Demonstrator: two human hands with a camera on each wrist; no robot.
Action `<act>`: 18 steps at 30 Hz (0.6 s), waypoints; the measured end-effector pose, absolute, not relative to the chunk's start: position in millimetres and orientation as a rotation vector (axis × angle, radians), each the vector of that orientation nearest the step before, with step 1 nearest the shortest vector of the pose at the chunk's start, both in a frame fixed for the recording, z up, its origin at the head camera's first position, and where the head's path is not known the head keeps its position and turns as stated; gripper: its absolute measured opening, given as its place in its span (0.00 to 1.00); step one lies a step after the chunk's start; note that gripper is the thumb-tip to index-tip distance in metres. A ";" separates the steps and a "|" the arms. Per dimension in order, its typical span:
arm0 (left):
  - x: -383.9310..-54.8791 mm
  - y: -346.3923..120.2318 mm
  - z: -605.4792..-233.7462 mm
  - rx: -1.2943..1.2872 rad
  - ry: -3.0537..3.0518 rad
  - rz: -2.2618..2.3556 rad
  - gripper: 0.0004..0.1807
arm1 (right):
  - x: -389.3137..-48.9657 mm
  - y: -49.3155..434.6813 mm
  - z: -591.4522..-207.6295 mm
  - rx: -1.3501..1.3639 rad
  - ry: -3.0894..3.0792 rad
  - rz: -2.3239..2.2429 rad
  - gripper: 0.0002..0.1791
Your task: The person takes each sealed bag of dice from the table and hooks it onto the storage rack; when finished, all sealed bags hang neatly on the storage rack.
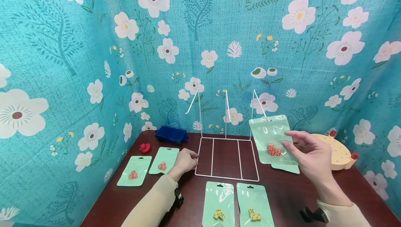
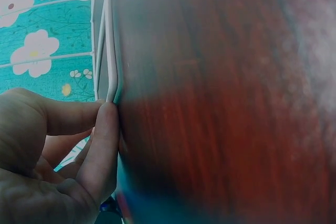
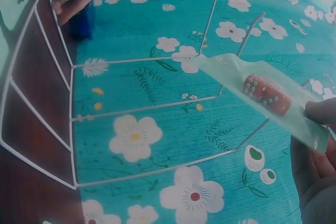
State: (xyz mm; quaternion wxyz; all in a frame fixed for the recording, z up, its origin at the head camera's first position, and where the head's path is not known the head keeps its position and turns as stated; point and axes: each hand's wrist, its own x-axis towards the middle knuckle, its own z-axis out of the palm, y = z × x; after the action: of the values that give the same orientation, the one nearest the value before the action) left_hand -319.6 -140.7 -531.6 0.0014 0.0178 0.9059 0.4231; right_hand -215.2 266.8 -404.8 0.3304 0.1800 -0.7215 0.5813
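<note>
My right hand (image 1: 313,152) pinches a pale green zip pouch (image 1: 261,133) by its side, between thumb and fingers. Orange dice (image 1: 273,150) show through its clear front. The pouch's top edge overlaps the tip of the right prong (image 1: 260,103) of a white wire display rack (image 1: 227,177); in the right wrist view, that prong passes behind the pouch (image 3: 226,69). Down at the table, my left hand (image 1: 185,161) pinches the left side of the rack's base, seen closely in the left wrist view with the thumb and finger at the wire (image 2: 110,51).
Two pouches with orange dice (image 1: 134,164) (image 1: 164,154) lie at left, two with yellow dice (image 1: 219,194) (image 1: 252,195) in front. Another pouch (image 1: 286,167) is partly hidden under the raised one. A red duck (image 1: 145,147), blue object (image 1: 170,134) and round beige object (image 1: 332,150) stand behind.
</note>
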 end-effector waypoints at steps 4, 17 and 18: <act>-319.8 -140.1 -531.6 0.047 2.833 1.332 0.17 | -220.2 264.7 -408.8 0.437 -1.867 1.539 0.21; -324.3 -139.6 -536.4 0.000 2.817 1.326 0.17 | -234.2 257.0 -413.4 0.259 -1.840 1.599 0.18; -324.6 -139.7 -536.8 0.002 2.817 1.327 0.17 | -235.4 256.9 -413.8 0.238 -1.850 1.589 0.18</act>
State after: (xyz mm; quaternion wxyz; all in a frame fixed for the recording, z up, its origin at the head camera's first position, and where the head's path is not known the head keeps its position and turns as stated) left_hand -324.6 -139.7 -536.8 0.0138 0.0006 0.9045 0.4262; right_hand -235.4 256.9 -413.8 0.3388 0.0913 -0.7104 0.6101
